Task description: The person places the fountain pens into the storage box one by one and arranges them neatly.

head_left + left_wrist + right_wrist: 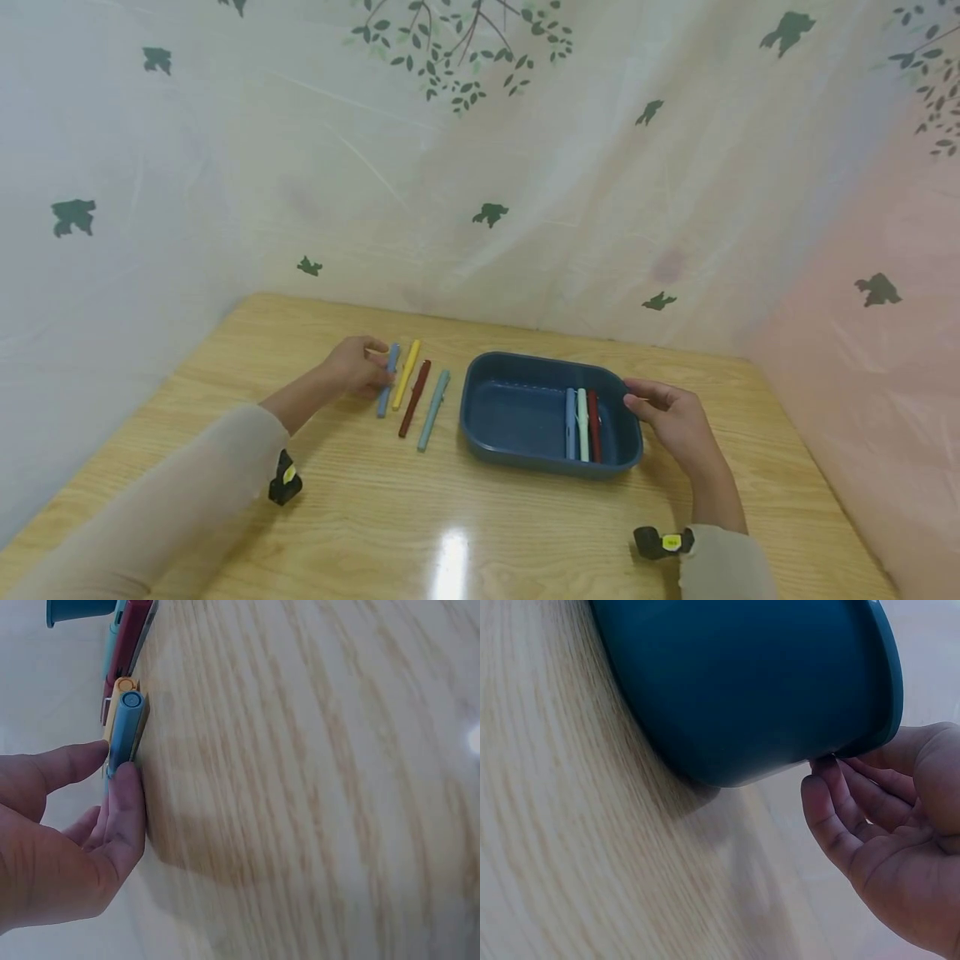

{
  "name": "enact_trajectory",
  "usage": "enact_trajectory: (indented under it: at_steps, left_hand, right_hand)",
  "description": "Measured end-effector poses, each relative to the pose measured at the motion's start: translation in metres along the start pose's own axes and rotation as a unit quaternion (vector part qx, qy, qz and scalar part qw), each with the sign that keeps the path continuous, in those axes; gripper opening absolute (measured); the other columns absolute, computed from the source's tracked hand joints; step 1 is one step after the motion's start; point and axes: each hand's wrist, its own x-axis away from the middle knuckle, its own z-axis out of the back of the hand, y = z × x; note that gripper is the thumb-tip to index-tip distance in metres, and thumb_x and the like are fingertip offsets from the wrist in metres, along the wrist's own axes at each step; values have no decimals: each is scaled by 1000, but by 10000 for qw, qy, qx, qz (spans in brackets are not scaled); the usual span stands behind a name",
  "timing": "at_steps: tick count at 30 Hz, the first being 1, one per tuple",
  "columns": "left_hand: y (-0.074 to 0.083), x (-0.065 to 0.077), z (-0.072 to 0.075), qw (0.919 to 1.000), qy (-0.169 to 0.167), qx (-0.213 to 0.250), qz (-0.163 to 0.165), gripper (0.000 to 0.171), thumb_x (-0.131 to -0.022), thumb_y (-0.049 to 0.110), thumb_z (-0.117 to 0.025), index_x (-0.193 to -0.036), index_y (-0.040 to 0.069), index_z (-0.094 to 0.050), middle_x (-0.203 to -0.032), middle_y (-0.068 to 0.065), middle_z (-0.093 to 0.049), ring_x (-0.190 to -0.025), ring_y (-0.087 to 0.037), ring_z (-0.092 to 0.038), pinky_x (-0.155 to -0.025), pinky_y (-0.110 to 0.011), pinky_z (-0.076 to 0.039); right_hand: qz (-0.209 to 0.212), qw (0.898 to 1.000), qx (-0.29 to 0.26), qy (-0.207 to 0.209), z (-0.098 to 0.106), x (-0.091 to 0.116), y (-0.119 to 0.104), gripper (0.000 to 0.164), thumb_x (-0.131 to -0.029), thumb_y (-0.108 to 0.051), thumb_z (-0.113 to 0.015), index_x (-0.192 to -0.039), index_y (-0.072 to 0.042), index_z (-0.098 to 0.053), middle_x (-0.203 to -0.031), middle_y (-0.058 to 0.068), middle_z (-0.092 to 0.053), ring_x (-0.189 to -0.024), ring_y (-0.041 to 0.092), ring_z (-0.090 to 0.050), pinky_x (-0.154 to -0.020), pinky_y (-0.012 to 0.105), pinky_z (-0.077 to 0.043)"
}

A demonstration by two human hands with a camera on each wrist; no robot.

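Thumb and fingers of my left hand (358, 367) pinch a blue pen (384, 398), which lies leftmost in a row on the table. Beside it are a yellow pen (407, 375), a dark red pen (415, 400) and a pale teal pen (433, 412). In the left wrist view the blue pen (127, 727) points its round end at the camera. My right hand (678, 421) grips the right rim of a dark blue box (517, 460), thumb at the top edge. Inside its right half lie a blue pen (571, 425), a whitish pen (582, 425) and a dark red pen (595, 425).
A wooden table (360, 517) carries everything. Behind and at both sides hangs a pale curtain (420, 225) with printed leaves and birds, meeting the table's far edge. Each wrist wears a black strap-on camera, such as the left one (285, 479).
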Motion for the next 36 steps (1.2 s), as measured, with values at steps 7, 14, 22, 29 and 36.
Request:
enact_trajectory:
  at_steps: [7,14,22,29,36]
  left_hand:
    - [-2,2,-1,9997,18,-241,-44,71,-91,4,-76,-150,-7,-38,-135,-25,-57,-96,-25,-71,-78,-35,-64]
    - [-1,4,-3,9984,102,-551,6,71,-88,4,-78,-147,-7,-41,-134,-27,-57,-92,-27,-72,-74,-33,-65]
    - [0,3,-7,9935,181,-1109,-163,66,-87,7,-78,-143,-8,-47,-126,-26,-60,-86,-25,-71,-66,-31,-64]
    - [1,4,-11,9905,242,-1337,-194,59,-87,6,-76,-138,-9,-52,-118,-21,-61,-82,-23,-69,-63,-30,-64]
    - [2,5,-10,9882,248,-1475,-318,57,-86,5,-73,-137,-9,-53,-116,-20,-62,-82,-22,-67,-60,-28,-62]
  right_hand:
    - [25,10000,41,-25,0,0,1,52,-102,-39,-64,-145,-9,-58,-152,15,-52,-137,36,-50,-114,58,-41]
    - [82,9999,79,-39,0,-1,4,52,-103,-40,-63,-145,-9,-58,-150,15,-53,-136,35,-51,-113,56,-43]
    - [106,9999,52,-23,0,0,4,52,-103,-39,-63,-145,-8,-58,-150,15,-53,-135,35,-52,-112,54,-45]
    - [46,9999,84,-40,1,0,4,52,-103,-39,-63,-145,-10,-58,-150,15,-53,-135,36,-53,-113,56,-43]
    - [85,9999,72,-30,2,0,5,51,-103,-38,-63,-145,-9,-58,-150,15,-53,-135,36,-53,-112,56,-44]
